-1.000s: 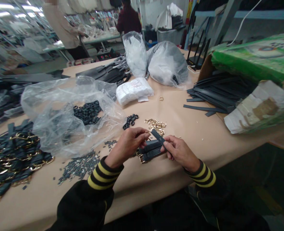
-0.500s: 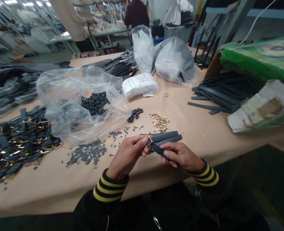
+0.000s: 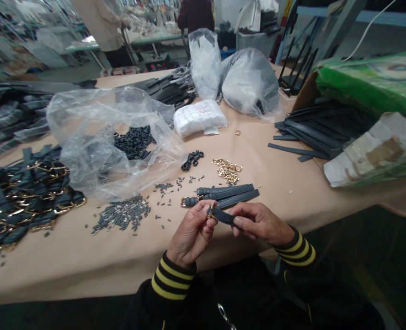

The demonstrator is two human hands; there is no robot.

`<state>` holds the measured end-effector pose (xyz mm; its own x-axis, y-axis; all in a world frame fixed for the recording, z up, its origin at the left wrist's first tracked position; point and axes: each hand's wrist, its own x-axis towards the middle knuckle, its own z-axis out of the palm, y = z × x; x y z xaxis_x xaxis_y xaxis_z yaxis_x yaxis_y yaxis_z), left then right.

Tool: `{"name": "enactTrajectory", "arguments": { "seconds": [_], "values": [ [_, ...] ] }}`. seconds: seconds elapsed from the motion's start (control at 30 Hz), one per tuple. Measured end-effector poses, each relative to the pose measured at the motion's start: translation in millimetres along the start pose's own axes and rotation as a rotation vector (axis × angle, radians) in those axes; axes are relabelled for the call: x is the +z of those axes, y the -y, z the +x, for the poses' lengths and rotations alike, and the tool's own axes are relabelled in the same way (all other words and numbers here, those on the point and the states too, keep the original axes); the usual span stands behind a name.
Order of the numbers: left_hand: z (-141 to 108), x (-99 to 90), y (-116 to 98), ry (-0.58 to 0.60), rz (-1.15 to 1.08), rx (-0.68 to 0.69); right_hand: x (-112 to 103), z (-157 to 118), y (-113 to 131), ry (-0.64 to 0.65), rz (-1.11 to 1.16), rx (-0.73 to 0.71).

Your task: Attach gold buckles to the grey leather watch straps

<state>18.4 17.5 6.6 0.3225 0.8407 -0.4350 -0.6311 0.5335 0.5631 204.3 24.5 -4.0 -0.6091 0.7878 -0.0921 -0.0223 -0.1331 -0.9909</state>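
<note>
Between my hands is a short dark strap (image 3: 223,216) with a gold buckle (image 3: 212,212) at its left end. My left hand (image 3: 193,231) pinches the buckle between thumb and fingers. Closed on the strap's right part is my right hand (image 3: 260,223); its fingertips hide the far end. Just behind them, on the table, lie several finished-looking straps (image 3: 228,195), with a gold buckle at the left. A small heap of loose gold buckles (image 3: 227,170) sits beyond these, near some black strap loops (image 3: 192,160).
Small dark pieces (image 3: 123,214) are scattered at left beside a pile of buckled straps (image 3: 20,197). A clear plastic bag (image 3: 113,169) holds black loops. At right, a green box (image 3: 371,87) contains dark strips (image 3: 319,130). A white packet (image 3: 200,118) lies at the back.
My left hand has shifted a little right and down, still at the buckle. The buckled ends of the straps behind it now show. The view has tilted slightly.
</note>
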Motion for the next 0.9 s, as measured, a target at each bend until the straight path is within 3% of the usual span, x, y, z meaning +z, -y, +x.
{"name": "enactTrajectory", "arguments": {
  "seconds": [0.13,0.3,0.4,0.63,0.8,0.9],
  "values": [
    [-3,2.3,8,0.025,0.094,-0.001,0,-1,1,-0.002,-0.106,-0.010],
    [-2,13.5,23,-0.032,0.150,0.098,14,2,6,-0.194,-0.267,-0.106],
    [-2,17.0,28,-0.015,0.082,0.062,23,2,7,-0.274,-0.277,-0.102],
    [-3,9.7,26,0.058,0.183,0.003,28,-2,8,-0.215,-0.215,-0.155],
    [-9,3.7,16,-0.034,0.534,0.204,25,4,3,-0.213,-0.289,-0.117],
    [-13,-1.1,14,-0.069,0.602,0.252,25,6,-1,-0.238,-0.302,-0.113]
  ]
}}
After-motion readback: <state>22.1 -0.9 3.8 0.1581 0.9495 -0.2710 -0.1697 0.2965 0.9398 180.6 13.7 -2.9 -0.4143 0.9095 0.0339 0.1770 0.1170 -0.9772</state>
